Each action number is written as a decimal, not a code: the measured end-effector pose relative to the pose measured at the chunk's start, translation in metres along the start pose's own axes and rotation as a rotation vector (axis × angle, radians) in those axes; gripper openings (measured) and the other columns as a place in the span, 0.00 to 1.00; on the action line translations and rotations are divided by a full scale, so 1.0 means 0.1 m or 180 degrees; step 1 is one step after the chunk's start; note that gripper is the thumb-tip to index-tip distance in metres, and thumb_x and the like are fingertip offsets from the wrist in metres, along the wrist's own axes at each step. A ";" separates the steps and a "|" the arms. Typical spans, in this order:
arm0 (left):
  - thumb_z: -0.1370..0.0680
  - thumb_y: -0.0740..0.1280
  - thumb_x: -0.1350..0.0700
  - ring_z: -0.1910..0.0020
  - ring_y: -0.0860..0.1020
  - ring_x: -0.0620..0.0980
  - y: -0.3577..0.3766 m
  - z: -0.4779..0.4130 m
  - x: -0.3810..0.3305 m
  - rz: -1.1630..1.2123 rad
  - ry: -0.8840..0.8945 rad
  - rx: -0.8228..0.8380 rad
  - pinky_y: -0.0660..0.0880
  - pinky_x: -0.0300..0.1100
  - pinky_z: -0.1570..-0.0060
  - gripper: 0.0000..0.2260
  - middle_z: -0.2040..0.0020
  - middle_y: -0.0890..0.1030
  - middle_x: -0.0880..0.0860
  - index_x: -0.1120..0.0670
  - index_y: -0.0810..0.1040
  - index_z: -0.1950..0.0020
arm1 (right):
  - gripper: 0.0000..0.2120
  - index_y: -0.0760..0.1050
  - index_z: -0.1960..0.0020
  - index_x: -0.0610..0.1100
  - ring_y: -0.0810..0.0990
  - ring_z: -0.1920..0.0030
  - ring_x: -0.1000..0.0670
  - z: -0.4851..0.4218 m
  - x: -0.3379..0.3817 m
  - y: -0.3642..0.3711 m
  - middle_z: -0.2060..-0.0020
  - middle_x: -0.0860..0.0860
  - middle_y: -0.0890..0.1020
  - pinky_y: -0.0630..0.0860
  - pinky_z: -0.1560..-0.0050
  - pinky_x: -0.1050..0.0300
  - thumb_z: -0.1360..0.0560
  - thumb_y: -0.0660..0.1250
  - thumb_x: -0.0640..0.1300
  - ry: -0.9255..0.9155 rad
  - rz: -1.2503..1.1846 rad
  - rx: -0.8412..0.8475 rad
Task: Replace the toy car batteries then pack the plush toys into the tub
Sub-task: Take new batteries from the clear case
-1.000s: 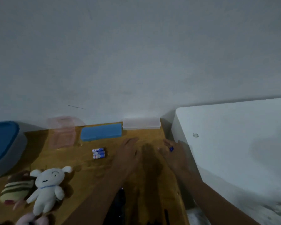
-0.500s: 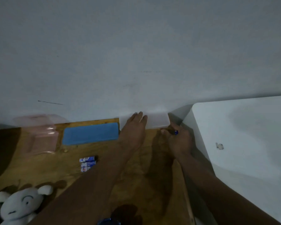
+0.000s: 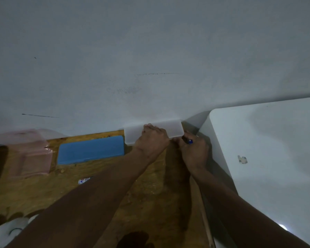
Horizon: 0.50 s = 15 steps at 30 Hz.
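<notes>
A white translucent plastic box (image 3: pixel 174 128) stands against the wall at the back of the wooden table (image 3: pixel 150 185). My left hand (image 3: pixel 151 140) lies on its top with the fingers curled over it. My right hand (image 3: pixel 193 151) is at the box's front right corner and pinches a small dark object with a blue tip (image 3: pixel 189 141). Batteries (image 3: pixel 83 180) lie on the table, mostly hidden behind my left forearm. Part of a white plush toy (image 3: pixel 7 231) shows at the bottom left. The tub is out of view.
A blue box (image 3: pixel 90 149) and a pink translucent box (image 3: pixel 29 154) sit along the wall to the left. A white smooth-topped unit (image 3: pixel 267 158) borders the table on the right. A dark shape (image 3: pixel 134 238) lies at the bottom edge.
Both hands moved forward to the white box; the left hand came down onto its top. The view shifted forward and right, so the plush toys and blue tub slid out of frame.
</notes>
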<state>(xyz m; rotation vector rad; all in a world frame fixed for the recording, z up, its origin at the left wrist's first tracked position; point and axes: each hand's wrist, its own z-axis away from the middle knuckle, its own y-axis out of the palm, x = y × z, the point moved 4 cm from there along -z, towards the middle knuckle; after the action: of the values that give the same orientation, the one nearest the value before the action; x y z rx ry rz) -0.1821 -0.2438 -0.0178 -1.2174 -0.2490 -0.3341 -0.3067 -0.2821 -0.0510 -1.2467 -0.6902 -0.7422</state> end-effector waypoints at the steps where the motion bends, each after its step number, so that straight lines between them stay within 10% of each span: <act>1: 0.23 0.65 0.67 0.40 0.74 0.72 0.00 -0.01 0.00 -0.0026 -0.0003 0.0013 0.71 0.60 0.36 0.22 0.36 0.70 0.76 0.74 0.63 0.33 | 0.12 0.81 0.46 0.42 0.82 0.51 0.46 -0.01 -0.01 0.01 0.50 0.46 0.84 0.77 0.47 0.54 0.26 0.70 0.48 -0.0001 0.0019 -0.0004; 15: 0.24 0.62 0.61 0.59 0.75 0.57 -0.24 0.02 0.42 0.1211 0.0071 -0.0059 0.68 0.44 0.61 0.06 0.52 0.79 0.61 0.62 0.75 0.51 | 0.14 0.81 0.45 0.44 0.82 0.53 0.49 -0.06 -0.03 0.00 0.51 0.48 0.85 0.75 0.53 0.61 0.27 0.71 0.50 -0.0297 0.0125 0.0085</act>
<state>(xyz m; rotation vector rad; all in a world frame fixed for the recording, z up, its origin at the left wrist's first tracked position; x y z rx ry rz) -0.1520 -0.2540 0.0192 -1.2493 0.0078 -0.0192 -0.3080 -0.2872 -0.0542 -1.2730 -0.7475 -0.6439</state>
